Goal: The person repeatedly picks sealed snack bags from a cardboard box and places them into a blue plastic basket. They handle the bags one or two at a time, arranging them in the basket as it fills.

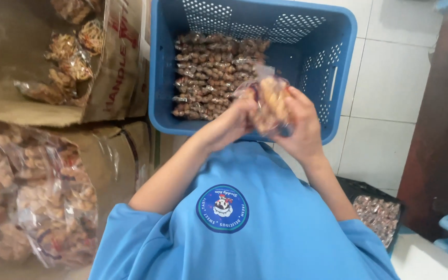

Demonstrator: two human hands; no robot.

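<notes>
From my remote seat I see both hands raised over the near edge of one blue perforated plastic crate (pixel 338 31). My left hand (pixel 232 122) is curled closed around the left side of a clear snack packet (pixel 269 103) filled with pale brown pieces; my right hand (pixel 299 127) wraps its right side, fingers bent round it. So the one packet sits pinched between the two hands, just above the crate's front wall.

Inside the crate lies a packed layer of small wrapped snack packets (pixel 208 72), too many and too tightly stacked to count, filling the left part of the floor.

To the left stand two cardboard boxes: the upper cardboard box (pixel 120 78) holds several bundled bags, the lower cardboard box (pixel 115 155) sits beside a big clear bag of snacks (pixel 37 202). At lower right one black tray (pixel 353 185) holds more wrapped pieces. The blue shirt (pixel 276 228) fills the foreground.
</notes>
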